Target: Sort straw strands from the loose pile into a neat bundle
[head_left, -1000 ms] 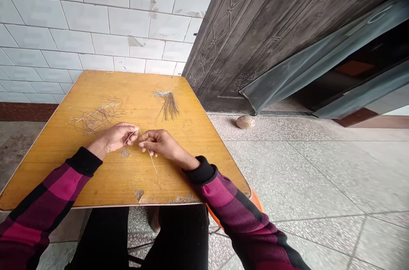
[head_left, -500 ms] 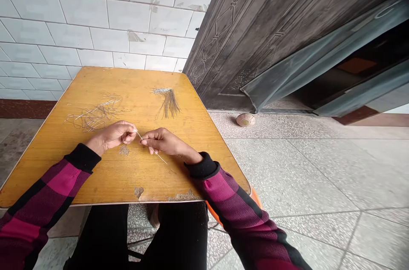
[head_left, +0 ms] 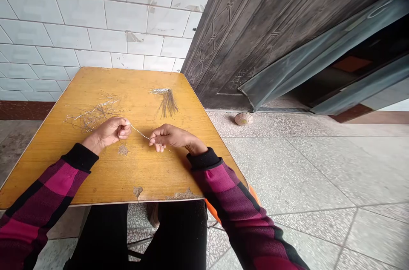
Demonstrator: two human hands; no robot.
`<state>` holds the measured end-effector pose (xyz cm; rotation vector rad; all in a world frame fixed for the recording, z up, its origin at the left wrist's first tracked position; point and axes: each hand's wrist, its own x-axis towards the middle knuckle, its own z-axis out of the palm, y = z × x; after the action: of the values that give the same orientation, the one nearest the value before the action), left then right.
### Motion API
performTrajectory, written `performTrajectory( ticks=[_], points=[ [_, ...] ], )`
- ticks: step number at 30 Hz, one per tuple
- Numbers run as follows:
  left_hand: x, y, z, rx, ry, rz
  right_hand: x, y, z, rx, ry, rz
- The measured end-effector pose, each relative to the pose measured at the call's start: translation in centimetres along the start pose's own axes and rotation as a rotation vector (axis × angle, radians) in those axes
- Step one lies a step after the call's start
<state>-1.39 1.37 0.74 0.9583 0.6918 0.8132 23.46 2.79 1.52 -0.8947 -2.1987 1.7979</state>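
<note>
My left hand (head_left: 110, 132) and my right hand (head_left: 169, 138) rest on a yellow wooden tabletop (head_left: 134, 174), each pinching one stretch of a thin pale strand (head_left: 140, 132). The strand runs between the two hands, and a short end sticks out past my right fingers. Beyond my right hand lies a neat bundle of similar strands (head_left: 165, 101), with silvery tips at one end and darker fibres below. A looser, tangled heap of strands (head_left: 94, 114) sits just beyond my left hand.
The table's surface is chipped near its front edge. A white tiled wall (head_left: 96, 14) rises behind it, and a dark embossed metal door (head_left: 255, 35) stands to the right. A small worn ball (head_left: 243, 119) lies on the speckled stone floor (head_left: 303, 168).
My hands have drawn apart, with my right hand moving to the right. The strand now stretches between them instead of hanging down from my fingers.
</note>
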Motion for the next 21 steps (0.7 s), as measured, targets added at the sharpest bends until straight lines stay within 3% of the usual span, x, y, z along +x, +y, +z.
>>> performTrajectory(
  ticks=[7, 21],
  points=[
    [0.0, 1.1, -0.2, -0.178, 0.183, -0.001, -0.9, -0.1, -1.0, -0.058, 0.071, 0.025],
    [-0.6, 2.0, -0.7, -0.075, 0.212, 0.057, -2.1, 0.7, -3.6, -0.076, 0.029, 0.090]
  ],
)
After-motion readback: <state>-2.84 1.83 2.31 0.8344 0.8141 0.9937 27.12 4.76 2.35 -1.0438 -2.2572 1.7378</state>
